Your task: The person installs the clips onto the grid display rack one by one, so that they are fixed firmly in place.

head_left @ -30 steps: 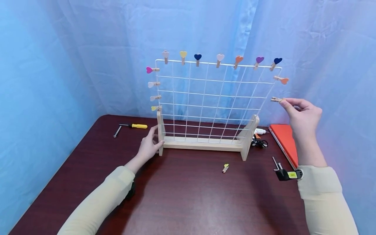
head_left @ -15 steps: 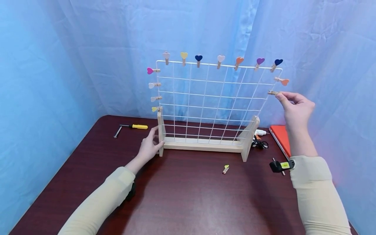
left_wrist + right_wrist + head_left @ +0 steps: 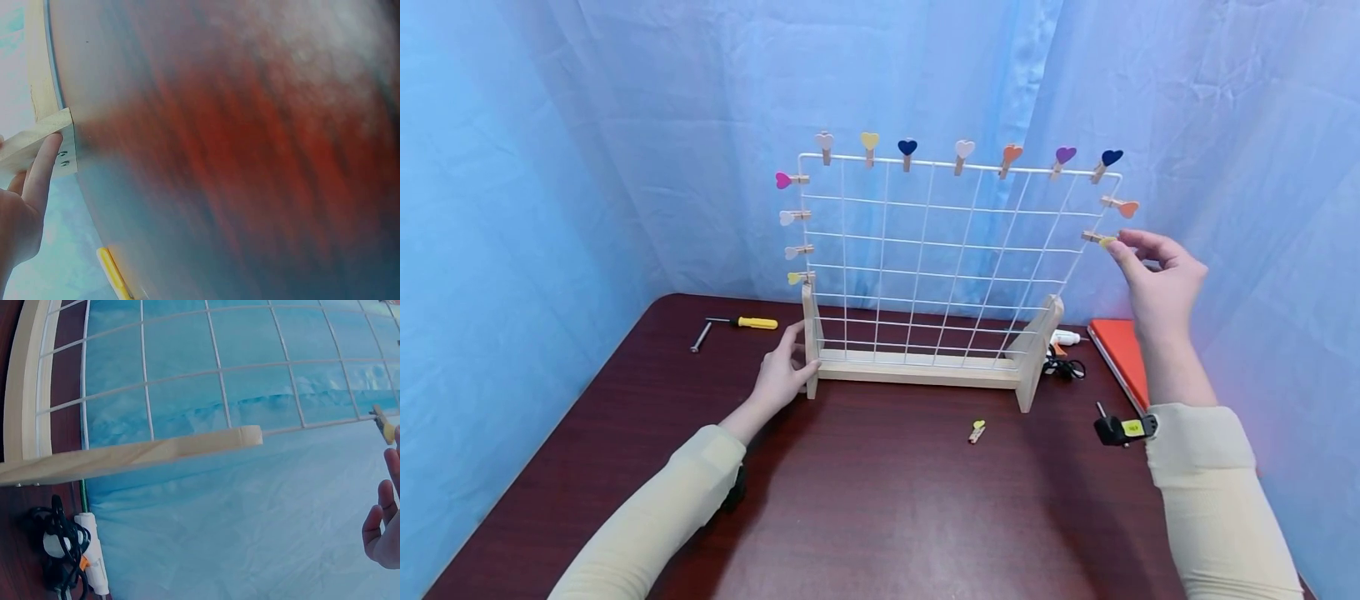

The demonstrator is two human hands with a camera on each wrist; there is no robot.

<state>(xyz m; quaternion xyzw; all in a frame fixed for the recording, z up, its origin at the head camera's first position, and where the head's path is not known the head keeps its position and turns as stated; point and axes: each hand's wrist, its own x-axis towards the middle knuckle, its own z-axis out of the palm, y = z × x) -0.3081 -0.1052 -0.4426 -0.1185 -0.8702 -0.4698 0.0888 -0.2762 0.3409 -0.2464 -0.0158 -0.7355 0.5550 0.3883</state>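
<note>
A white wire grid rack point(image 3: 940, 245) stands upright in a wooden base point(image 3: 917, 375). Heart-topped clothespins line its top and sides. My left hand point(image 3: 781, 373) holds the base's left side piece, thumb in front and fingers behind; in the left wrist view a finger lies along the wood point(image 3: 37, 140). My right hand point(image 3: 1165, 279) is at the rack's right edge, thumb and fingertips slightly parted beside a yellow-heart clothespin point(image 3: 1097, 239) clipped on the wire. That clothespin point(image 3: 384, 425) also shows in the right wrist view, near my fingertips.
Another yellow-heart clothespin point(image 3: 977, 431) lies on the dark table point(image 3: 880, 508) before the rack. A yellow-handled screwdriver point(image 3: 757, 323) and a bolt point(image 3: 701, 337) lie at left. Behind the right side are a white tool with a black cord point(image 3: 1064, 365) and a red book point(image 3: 1120, 354).
My right hand has moved left and up, bringing the clothespin onto the rack's right wire. Its fingers have now loosened, and the yellow heart shows. My left hand stays put.
</note>
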